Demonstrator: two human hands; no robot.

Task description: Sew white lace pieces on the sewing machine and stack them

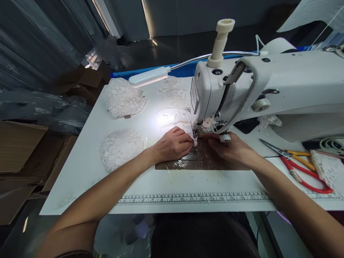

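A white sewing machine [290, 82] stands on the right, its presser foot [195, 134] down near my fingertips. Just left of the foot, my left hand [176, 144] has its fingers closed together on white lace fabric [174, 116], which spreads out behind it under the lamp's light. On the foot's other side is my right hand [229, 147], its fingers drawn together and pointing at the needle area. Machine parts cover some of those fingers, and what they hold is hidden. A brown plate [204, 163] lies beneath both hands.
Piles of white lace [125, 97] and lace pieces [122, 148] lie on the table's left. A lamp [149, 76] hangs above the back. Red-handled scissors [303, 175] and orange-handled scissors [301, 157] rest at right. A printed ruler [193, 199] runs along the front edge. Cardboard boxes [21, 147] stand left.
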